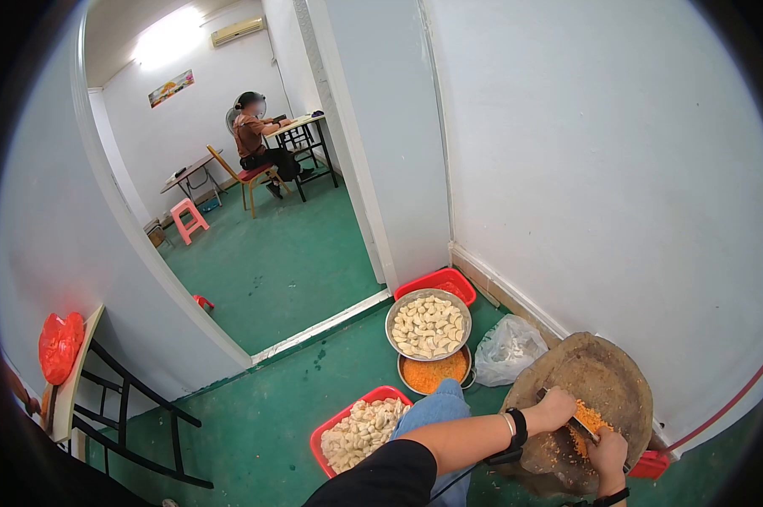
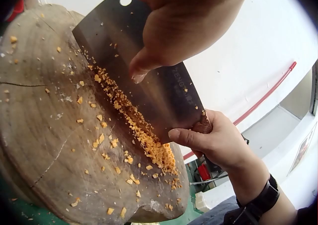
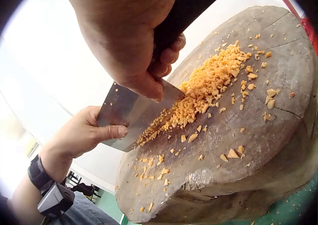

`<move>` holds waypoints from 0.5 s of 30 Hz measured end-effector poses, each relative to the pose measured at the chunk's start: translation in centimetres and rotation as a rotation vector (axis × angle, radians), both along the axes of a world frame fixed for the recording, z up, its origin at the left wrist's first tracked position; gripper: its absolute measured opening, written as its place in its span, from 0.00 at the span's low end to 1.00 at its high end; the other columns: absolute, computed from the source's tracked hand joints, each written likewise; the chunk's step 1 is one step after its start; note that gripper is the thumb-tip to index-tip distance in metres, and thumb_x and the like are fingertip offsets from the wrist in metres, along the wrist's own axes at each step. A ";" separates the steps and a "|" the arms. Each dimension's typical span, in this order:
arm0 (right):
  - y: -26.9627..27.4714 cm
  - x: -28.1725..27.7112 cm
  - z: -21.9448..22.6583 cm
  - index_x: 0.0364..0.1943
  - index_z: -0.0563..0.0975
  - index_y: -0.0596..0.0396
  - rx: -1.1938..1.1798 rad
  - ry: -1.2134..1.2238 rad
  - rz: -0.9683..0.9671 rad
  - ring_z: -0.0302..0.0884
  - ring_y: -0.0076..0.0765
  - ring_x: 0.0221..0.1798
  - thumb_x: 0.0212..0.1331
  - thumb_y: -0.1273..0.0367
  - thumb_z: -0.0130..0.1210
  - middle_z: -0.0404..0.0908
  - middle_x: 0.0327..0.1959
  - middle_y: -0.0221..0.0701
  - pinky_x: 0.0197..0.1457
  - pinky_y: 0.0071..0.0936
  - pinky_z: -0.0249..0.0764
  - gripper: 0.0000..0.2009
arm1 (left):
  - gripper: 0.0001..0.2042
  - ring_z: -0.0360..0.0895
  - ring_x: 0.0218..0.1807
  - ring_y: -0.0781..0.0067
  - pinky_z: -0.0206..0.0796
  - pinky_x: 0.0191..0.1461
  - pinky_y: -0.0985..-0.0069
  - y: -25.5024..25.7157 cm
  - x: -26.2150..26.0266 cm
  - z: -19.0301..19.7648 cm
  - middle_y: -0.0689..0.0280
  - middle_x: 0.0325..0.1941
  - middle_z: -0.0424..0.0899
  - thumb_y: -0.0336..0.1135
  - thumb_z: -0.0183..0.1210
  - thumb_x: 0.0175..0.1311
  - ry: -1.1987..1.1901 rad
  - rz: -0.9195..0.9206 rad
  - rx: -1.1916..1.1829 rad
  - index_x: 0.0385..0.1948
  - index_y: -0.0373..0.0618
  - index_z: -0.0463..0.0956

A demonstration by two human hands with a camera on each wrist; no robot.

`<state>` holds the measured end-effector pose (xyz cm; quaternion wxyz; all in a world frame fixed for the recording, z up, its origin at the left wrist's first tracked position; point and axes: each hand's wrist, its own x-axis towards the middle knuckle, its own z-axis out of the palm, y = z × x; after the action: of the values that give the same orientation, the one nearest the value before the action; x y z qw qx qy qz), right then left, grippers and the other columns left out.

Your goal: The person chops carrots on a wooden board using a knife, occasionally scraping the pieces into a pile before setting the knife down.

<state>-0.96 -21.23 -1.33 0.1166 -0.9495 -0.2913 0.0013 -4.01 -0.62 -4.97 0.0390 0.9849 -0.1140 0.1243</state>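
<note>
A broad cleaver [image 2: 149, 86] stands with its edge low on a round wooden chopping block [image 3: 258, 135]. My right hand [image 1: 608, 452] grips the cleaver's dark handle [image 3: 181, 19], its thumb against the blade. At the blade's far end, my left hand [image 1: 554, 410] pinches the steel, thumb on the flat face; its other fingers are hidden in the left wrist view. Finely chopped orange bits [image 3: 208, 86] lie in a long heap along the blade. Loose crumbs are scattered over the block's cracked top.
Beside the block are a clear plastic bag [image 1: 510, 351], a metal bowl of pale crescent-shaped pieces [image 1: 430, 325] and a pan of orange bits [image 1: 432, 372]. A red basket [image 1: 318, 444] holds more pale pieces. White wall [image 1: 601, 169] rises behind; a person [image 1: 255, 139] sits in the far room.
</note>
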 end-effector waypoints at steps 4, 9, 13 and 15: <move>0.1 -0.2 0.4 0.24 0.76 0.52 0.007 0.002 0.003 0.79 0.48 0.31 0.41 0.65 0.66 0.78 0.22 0.40 0.36 0.42 0.74 0.10 | 0.05 0.81 0.30 0.66 0.66 0.31 0.69 0.0 -0.1 0.1 0.64 0.25 0.82 0.34 0.57 0.47 -0.003 -0.012 -0.010 0.20 0.50 0.82; 0.4 -0.2 0.3 0.24 0.76 0.51 0.020 -0.039 0.026 0.78 0.50 0.30 0.43 0.63 0.64 0.78 0.22 0.41 0.36 0.43 0.74 0.10 | 0.06 0.81 0.28 0.62 0.68 0.29 0.66 0.6 -0.3 0.4 0.60 0.22 0.82 0.33 0.56 0.47 -0.033 -0.025 -0.046 0.18 0.48 0.82; 0.2 0.0 0.6 0.25 0.78 0.51 0.009 0.039 0.007 0.78 0.52 0.31 0.46 0.59 0.61 0.80 0.24 0.42 0.36 0.45 0.74 0.11 | 0.06 0.81 0.28 0.57 0.69 0.28 0.63 0.8 -0.8 2.1 0.55 0.21 0.81 0.33 0.55 0.45 -0.010 -0.091 -0.100 0.17 0.45 0.81; 0.0 0.0 0.5 0.26 0.78 0.50 0.011 0.013 0.042 0.79 0.50 0.31 0.47 0.59 0.61 0.79 0.23 0.41 0.35 0.44 0.74 0.11 | 0.07 0.80 0.28 0.56 0.70 0.31 0.61 1.1 -0.6 1.3 0.55 0.22 0.80 0.32 0.54 0.47 -0.026 -0.128 -0.108 0.16 0.45 0.79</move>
<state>-0.96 -21.28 -0.84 0.1235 -0.9425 -0.3103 0.0081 -4.60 0.47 -3.69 0.0983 0.9704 -0.1706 0.1401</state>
